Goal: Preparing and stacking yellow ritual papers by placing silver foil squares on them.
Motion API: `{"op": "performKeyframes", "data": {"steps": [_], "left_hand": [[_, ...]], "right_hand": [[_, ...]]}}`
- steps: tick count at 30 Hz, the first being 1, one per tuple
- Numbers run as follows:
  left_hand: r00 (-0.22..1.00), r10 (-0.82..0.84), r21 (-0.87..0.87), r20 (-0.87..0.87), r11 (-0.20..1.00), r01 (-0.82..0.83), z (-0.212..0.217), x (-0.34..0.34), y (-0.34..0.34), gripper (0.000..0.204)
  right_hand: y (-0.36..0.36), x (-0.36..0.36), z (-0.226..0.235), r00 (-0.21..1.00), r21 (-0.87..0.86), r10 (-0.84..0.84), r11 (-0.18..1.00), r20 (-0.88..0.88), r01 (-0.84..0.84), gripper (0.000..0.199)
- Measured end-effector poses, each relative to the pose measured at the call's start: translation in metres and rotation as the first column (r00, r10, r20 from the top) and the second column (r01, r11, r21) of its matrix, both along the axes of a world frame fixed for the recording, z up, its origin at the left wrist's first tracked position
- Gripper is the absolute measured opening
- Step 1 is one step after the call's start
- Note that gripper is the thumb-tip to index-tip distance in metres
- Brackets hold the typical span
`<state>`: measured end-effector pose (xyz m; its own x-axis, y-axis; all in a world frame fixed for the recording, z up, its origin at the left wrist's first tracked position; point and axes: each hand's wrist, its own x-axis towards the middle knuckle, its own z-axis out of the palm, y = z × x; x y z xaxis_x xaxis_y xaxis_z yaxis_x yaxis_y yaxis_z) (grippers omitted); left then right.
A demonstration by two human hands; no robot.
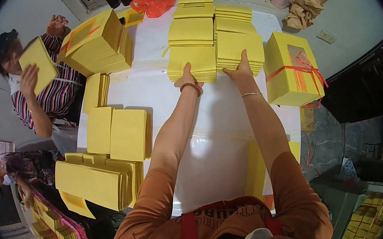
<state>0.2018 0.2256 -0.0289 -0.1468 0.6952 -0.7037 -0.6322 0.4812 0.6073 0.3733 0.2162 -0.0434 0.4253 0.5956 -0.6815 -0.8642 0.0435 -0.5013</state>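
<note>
Two rows of stacked yellow paper bundles lie at the far middle of the white table. My left hand [187, 77] grips the front edge of the near left paper stack [191, 59], its thumb on top and its other fingers mostly hidden. On the near right paper stack [239, 47], my right hand [241, 70] presses its thumb over the top, with fingers at the front edge. Both stacks rest beside each other, in line with more yellow stacks [190, 30] behind them.
At the right edge stands a yellow block [287, 71] tied with red ribbon. Large yellow blocks [98, 45] and several paper piles [127, 131] line the left side. A red plastic bag [155, 0] lies at the back. A co-worker [47, 93] at the left holds a yellow pad.
</note>
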Motion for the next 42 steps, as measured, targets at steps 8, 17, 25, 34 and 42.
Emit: {"op": "performKeyframes", "data": {"steps": [8,17,25,34,42], "left_hand": [[0.998,-0.022,0.055,0.063,0.998,0.018,-0.011,-0.002,0.014,0.049],[0.999,-0.031,0.038,0.019,0.999,0.03,-0.012,0.007,0.012,0.07],[0.999,-0.026,0.039,0.035,0.999,0.025,-0.018,-0.001,0.022,0.062],[1.0,-0.001,0.048,-0.001,0.999,0.001,-0.014,0.004,0.022,0.065],[0.999,-0.037,0.06,-0.022,0.997,0.038,-0.021,0.002,0.021,0.076]], "right_hand": [[0.018,-0.002,0.011,1.0,0.03,-0.023,0.999,0.0,0.023,0.068],[0.027,0.037,-0.001,0.989,0.091,0.146,0.986,-0.032,-0.143,0.07],[0.022,0.024,0.002,0.981,0.137,0.191,0.973,-0.027,-0.185,0.069],[0.002,-0.053,-0.008,0.968,-0.157,0.182,0.975,0.175,-0.155,0.103],[0.017,0.003,-0.006,0.988,0.033,0.086,0.995,0.13,-0.091,0.09]]}}
